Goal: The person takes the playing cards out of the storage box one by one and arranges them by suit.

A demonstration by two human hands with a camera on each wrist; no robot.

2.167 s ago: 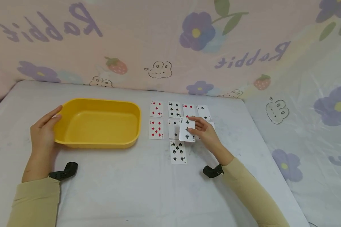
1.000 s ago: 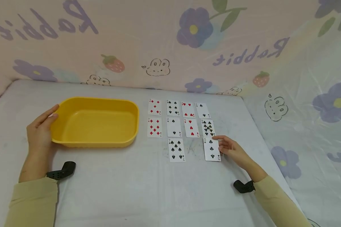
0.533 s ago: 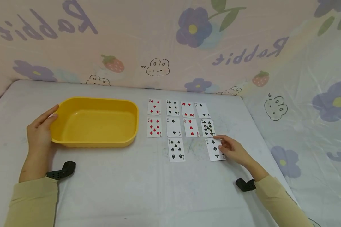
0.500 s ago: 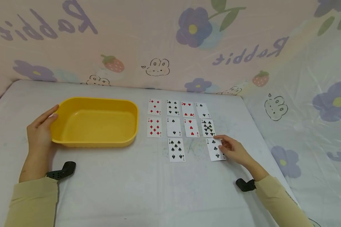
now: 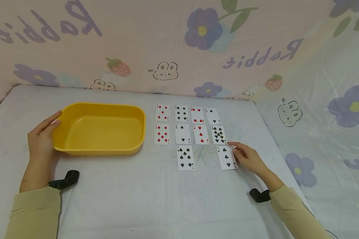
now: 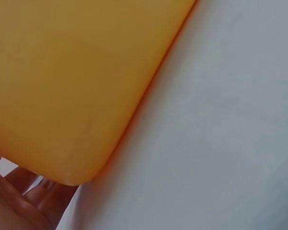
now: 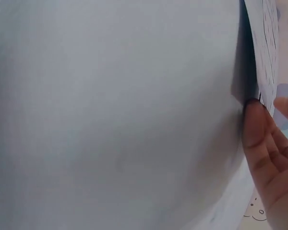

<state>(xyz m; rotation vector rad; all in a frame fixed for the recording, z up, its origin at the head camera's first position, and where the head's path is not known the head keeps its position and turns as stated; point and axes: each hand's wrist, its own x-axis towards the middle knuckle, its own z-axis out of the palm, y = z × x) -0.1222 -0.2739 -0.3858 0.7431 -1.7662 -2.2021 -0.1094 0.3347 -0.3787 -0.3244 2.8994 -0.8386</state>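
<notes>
At the right edge of a three of clubs (image 5: 225,158), my right hand (image 5: 250,161) has its thumb tip, with the index finger stretched toward the lower corner of a nine of clubs (image 5: 218,134). In the right wrist view a fingertip touches the edge of a raised card (image 7: 264,48), with a dark shadow beneath it; another fingertip is apart from it. My left hand (image 5: 43,139) holds the left end of a yellow rectangular tub (image 5: 140,132), thumb at the rim. From the left wrist view, its fingers (image 6: 48,201) show below the tub's rounded corner.
Face-up cards lie in rows right of the tub, including a five of diamonds (image 5: 162,113), a two of spades (image 5: 182,134) and a seven of spades (image 5: 185,158). The white-covered table (image 5: 155,199) meets a patterned cloth (image 5: 155,39) behind and at the right.
My right hand has carried the three of clubs right and toward me, to below the nine of clubs. Its thumb has since slid back to the card's edge. The left hand stays at the tub.
</notes>
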